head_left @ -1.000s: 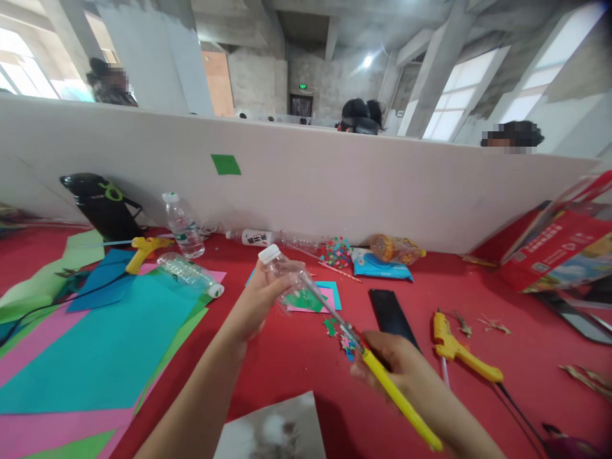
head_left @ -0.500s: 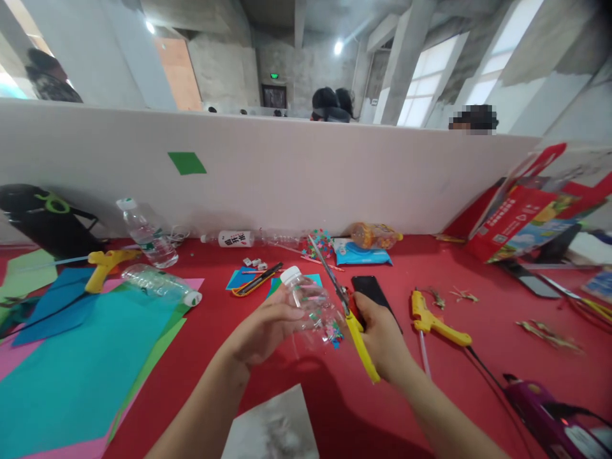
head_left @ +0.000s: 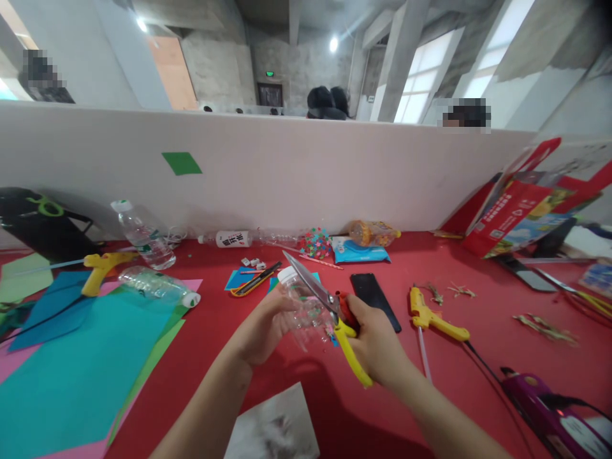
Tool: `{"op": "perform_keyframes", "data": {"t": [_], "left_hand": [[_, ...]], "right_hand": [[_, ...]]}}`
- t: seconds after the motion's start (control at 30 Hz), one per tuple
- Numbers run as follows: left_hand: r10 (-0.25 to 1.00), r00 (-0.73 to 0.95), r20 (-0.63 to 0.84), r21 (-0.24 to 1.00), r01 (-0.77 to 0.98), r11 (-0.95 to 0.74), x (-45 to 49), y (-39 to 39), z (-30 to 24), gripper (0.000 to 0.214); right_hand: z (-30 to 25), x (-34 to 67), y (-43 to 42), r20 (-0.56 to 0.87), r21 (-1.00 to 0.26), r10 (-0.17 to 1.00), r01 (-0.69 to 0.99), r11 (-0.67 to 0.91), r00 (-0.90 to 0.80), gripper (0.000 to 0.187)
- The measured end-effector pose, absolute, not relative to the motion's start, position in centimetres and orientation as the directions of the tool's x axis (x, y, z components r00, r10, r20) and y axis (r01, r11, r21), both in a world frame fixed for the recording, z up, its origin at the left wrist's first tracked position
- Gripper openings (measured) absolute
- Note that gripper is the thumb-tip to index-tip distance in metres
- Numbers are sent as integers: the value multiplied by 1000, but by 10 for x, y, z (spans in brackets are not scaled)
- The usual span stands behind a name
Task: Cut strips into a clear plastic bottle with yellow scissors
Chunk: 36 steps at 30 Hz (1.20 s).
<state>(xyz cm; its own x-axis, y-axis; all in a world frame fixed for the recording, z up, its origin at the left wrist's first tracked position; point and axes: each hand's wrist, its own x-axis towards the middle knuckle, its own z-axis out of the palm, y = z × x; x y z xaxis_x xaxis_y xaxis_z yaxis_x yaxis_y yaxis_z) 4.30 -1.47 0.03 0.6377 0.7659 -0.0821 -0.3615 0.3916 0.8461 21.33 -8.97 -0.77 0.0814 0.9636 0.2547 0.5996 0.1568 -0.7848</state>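
Observation:
My left hand [head_left: 261, 328] is wrapped round a small clear plastic bottle [head_left: 301, 305] with a white cap, held above the red table [head_left: 296, 395]. My right hand [head_left: 375, 344] grips yellow-handled scissors [head_left: 329, 309]. Their metal blades point up and to the left and lie against the bottle's side near its neck. Coloured paper bits lie on the table just under the bottle.
Sheets of coloured paper [head_left: 81, 370] cover the left. Two yellow glue guns [head_left: 437, 322] [head_left: 102, 268], a black phone [head_left: 375, 299], other bottles [head_left: 143, 236], a utility knife [head_left: 253, 280], a purple tool [head_left: 549, 414] and red boxes [head_left: 516, 210] lie around. A white partition [head_left: 306, 172] runs behind, people beyond it.
My right hand swung the scissors from pointing away to lying across the bottle. The bottle has come lower and nearer to me. My view has shifted to the right.

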Motion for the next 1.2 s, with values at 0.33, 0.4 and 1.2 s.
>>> {"op": "perform_keyframes", "data": {"t": [0.33, 0.4, 1.2], "left_hand": [[776, 626, -75, 857, -358, 371, 43, -14, 5, 32], [777, 626, -68, 854, -366, 369, 43, -14, 4, 30], [738, 675, -1, 933, -266, 244, 34, -10, -6, 28]], "right_hand": [[-10, 213, -90, 248, -747, 967, 649, 147, 66, 18], [-11, 213, -90, 242, -739, 968, 658, 142, 63, 17], [-9, 212, -93, 218, -701, 975, 702, 126, 43, 18]]}}
